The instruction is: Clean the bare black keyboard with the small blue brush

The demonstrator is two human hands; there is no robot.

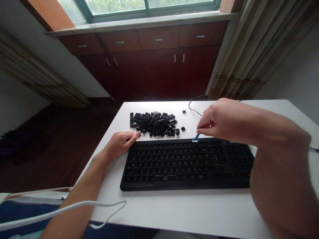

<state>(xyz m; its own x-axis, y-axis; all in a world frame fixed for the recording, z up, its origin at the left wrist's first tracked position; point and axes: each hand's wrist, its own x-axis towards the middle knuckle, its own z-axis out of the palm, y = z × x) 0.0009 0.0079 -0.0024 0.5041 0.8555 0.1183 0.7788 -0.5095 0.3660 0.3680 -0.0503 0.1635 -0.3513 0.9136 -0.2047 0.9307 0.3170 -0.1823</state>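
A black keyboard [174, 186] with its keycaps off lies across the white table. My right hand [213, 118] pinches a small blue brush [196, 136], its white bristles down at the keyboard's top edge, right of the middle. At the keyboard's upper left corner rests my left hand [124, 142], fingers stretched out and thumb along the edge; nothing shows in it. Just beyond that hand is a heap of loose black keycaps [157, 123], with a long keycap [132, 119] standing at its left side. My right forearm hides the keyboard's right end.
A thin black cable [193, 108] curves behind my right hand on the white table [169, 212]. Two stray keycaps lie right of the heap. A white cord [74, 207] crosses my left forearm in front. Beyond the table stand dark red cabinets [149, 73] under a window.
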